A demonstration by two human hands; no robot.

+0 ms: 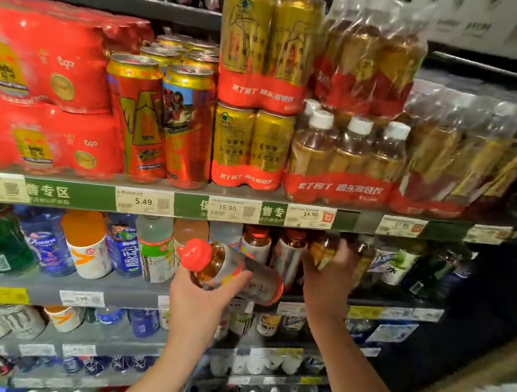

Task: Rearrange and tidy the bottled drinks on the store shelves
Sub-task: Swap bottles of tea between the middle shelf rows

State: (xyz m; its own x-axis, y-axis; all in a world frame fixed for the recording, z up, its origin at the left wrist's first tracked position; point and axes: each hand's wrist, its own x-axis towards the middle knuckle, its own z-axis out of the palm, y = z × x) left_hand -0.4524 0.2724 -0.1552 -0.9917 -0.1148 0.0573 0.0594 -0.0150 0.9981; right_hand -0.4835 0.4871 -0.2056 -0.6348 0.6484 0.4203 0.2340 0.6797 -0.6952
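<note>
Left hand [202, 299] grips a clear plastic tea bottle [235, 271], red cap, tilted sideways; right hand [328, 279] fingers wrap an amber bottle [323, 251] on the shelf [128, 290]. Tag [144, 202] reads 5.49.

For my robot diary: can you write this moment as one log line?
left hand: holds red-capped bottle, tilted | right hand: grips shelf bottle
</note>
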